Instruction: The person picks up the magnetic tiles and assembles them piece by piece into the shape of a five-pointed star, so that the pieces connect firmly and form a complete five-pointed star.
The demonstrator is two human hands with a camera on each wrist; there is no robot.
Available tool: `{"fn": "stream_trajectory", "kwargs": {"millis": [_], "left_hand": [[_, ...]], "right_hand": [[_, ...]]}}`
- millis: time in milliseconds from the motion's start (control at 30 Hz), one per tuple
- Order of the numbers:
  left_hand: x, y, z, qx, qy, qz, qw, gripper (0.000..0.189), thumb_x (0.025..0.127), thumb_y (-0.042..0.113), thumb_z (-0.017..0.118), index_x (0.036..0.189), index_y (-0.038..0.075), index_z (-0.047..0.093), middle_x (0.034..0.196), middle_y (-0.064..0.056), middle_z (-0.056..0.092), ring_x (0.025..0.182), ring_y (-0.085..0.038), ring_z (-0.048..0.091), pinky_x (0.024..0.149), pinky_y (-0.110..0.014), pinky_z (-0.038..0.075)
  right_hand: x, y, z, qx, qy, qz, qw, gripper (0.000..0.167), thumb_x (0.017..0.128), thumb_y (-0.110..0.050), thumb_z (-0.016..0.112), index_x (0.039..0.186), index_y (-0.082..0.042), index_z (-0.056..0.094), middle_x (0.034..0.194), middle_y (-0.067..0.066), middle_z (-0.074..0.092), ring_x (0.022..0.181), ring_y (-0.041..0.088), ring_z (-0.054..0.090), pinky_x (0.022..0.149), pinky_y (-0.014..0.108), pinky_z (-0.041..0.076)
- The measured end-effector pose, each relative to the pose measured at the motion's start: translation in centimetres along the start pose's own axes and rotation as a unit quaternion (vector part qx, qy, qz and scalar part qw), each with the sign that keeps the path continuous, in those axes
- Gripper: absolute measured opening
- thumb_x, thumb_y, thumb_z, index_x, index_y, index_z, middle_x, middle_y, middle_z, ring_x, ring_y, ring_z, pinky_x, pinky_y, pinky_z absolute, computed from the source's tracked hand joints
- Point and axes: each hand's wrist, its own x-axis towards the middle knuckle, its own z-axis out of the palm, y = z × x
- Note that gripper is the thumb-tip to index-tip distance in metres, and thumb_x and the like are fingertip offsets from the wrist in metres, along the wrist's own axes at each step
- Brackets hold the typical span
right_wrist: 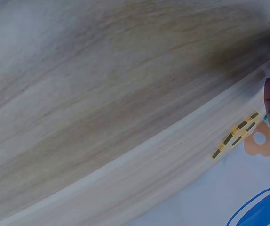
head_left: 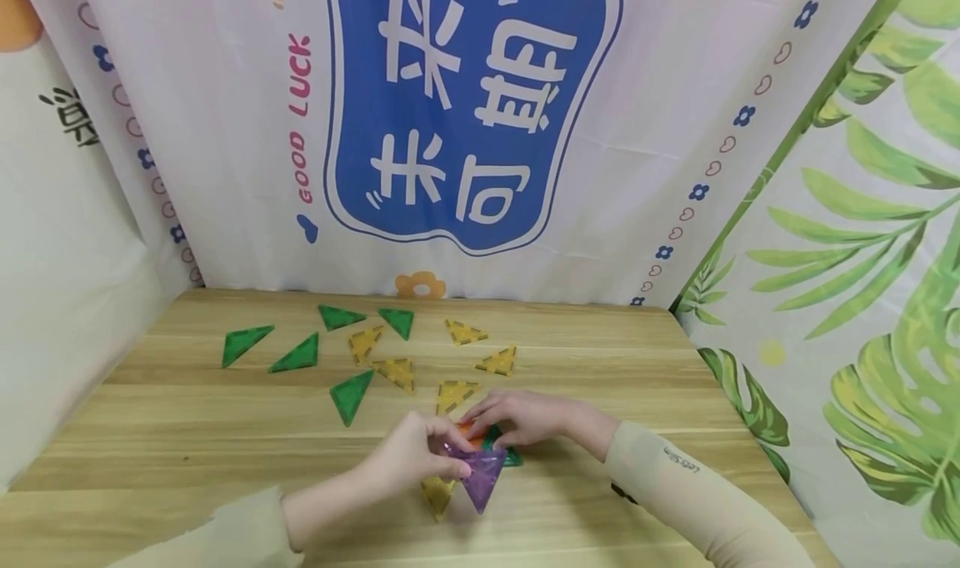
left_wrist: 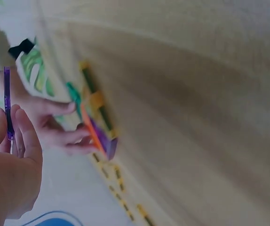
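A translucent purple triangular magnetic tile (head_left: 483, 478) is pinched by my left hand (head_left: 408, 453); in the left wrist view that tile (left_wrist: 7, 101) appears edge-on between thumb and fingers. Just beyond it, my right hand (head_left: 531, 416) holds a small group of joined tiles on the table. An orange tile (left_wrist: 93, 128) lies under its fingertips, with a green tile (head_left: 513, 457) on the thumb side. Yellow (head_left: 438, 496) and another purple tile (left_wrist: 111, 148) belong to the group. My hands partly hide how these pieces join.
Several green triangular tiles (head_left: 351, 396) lie flat at the table's left and back. Several yellow triangular tiles (head_left: 457, 394) are scattered around the middle. Behind the wooden table (head_left: 225, 443) hangs a printed cloth (head_left: 247, 176), and a leaf-patterned cloth (head_left: 885, 243) borders the right side.
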Motion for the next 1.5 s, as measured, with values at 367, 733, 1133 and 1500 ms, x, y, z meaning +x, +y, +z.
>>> {"fn": "stream_trajectory", "kwargs": {"millis": [367, 733, 1133, 1500], "left_hand": [[1.4, -2.2, 1.9, 0.101, -0.014, 0.007, 0.9948, 0.018, 0.068, 0.018, 0.084, 0.081, 0.015, 0.073, 0.09, 0.002, 0.068, 0.076, -0.004, 0.055, 0.064, -0.019, 0.048], [1.7, -3.3, 2.4, 0.13, -0.044, 0.031, 0.9901, 0.019, 0.068, 0.018, 0.083, 0.082, 0.013, 0.072, 0.076, 0.007, 0.068, 0.06, 0.001, 0.052, 0.055, -0.017, 0.046], [1.0, -3.5, 1.4, 0.151, -0.084, 0.078, 0.9819, 0.016, 0.072, 0.011, 0.079, 0.088, 0.011, 0.073, 0.088, 0.007, 0.069, 0.08, 0.0, 0.06, 0.072, -0.017, 0.051], [1.2, -4.0, 0.4, 0.233, -0.133, 0.103, 0.9578, 0.023, 0.076, 0.008, 0.076, 0.097, 0.016, 0.075, 0.105, 0.007, 0.065, 0.097, -0.003, 0.058, 0.082, -0.019, 0.05]], "right_hand": [[0.1, 0.5, 0.2, -0.002, 0.0, -0.011, 0.9999, 0.04, 0.087, -0.024, 0.068, 0.126, -0.019, 0.061, 0.14, -0.004, 0.05, 0.125, 0.012, 0.046, 0.105, 0.025, 0.037], [-0.1, 0.5, 0.1, -0.001, -0.004, -0.013, 0.9999, 0.04, 0.088, -0.025, 0.067, 0.127, -0.019, 0.06, 0.14, -0.003, 0.05, 0.124, 0.011, 0.046, 0.104, 0.025, 0.038], [-0.1, 0.4, 0.2, 0.01, -0.01, 0.004, 0.9999, 0.041, 0.089, -0.025, 0.066, 0.129, -0.021, 0.059, 0.142, -0.006, 0.046, 0.127, 0.011, 0.044, 0.106, 0.027, 0.036], [-0.2, 0.1, 0.1, 0.018, -0.012, 0.011, 0.9997, 0.04, 0.09, -0.025, 0.065, 0.129, -0.021, 0.058, 0.143, -0.007, 0.046, 0.127, 0.01, 0.044, 0.105, 0.027, 0.037]]}}
